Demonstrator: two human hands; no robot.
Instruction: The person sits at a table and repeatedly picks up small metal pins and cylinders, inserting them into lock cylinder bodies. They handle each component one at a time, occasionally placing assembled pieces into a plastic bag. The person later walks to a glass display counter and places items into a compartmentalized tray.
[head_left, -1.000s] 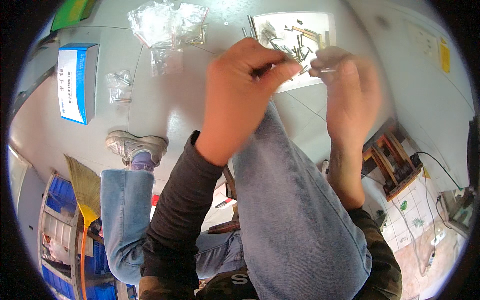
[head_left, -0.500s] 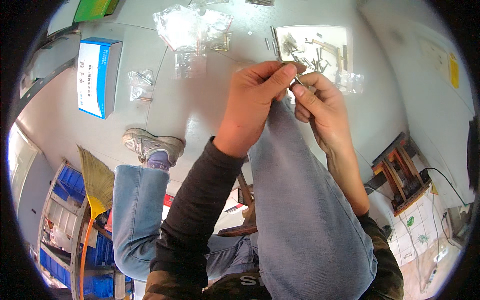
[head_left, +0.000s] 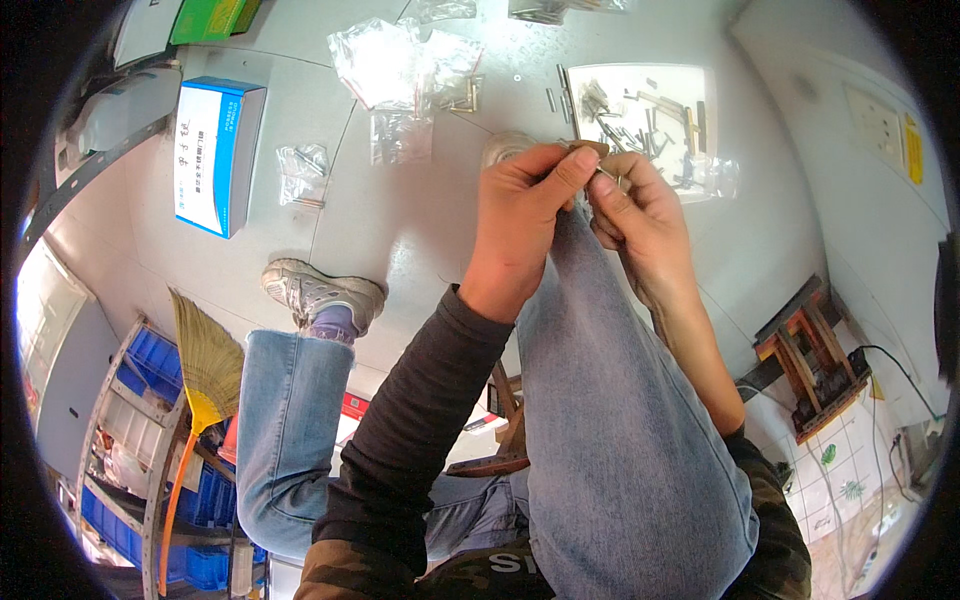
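We pinch a small metal part [head_left: 603,172] between left hand [head_left: 520,215] and right hand [head_left: 640,215] over our knee [head_left: 580,260], parts tray [head_left: 640,110] within reach, likely for steadiness.

A blue-and-white box [head_left: 218,155] lies flat at the floor's upper left, a green box [head_left: 208,17] beyond it. Clear bags [head_left: 385,65] lie mid-top; a yellow label [head_left: 913,148] marks the right wall.

Blue-and-white box [head_left: 212,155] at ten o'clock, green box [head_left: 205,18] at eleven; yellow broom [head_left: 203,378] with orange handle at eight; blue jeans [head_left: 620,430], grey floor [head_left: 420,220].
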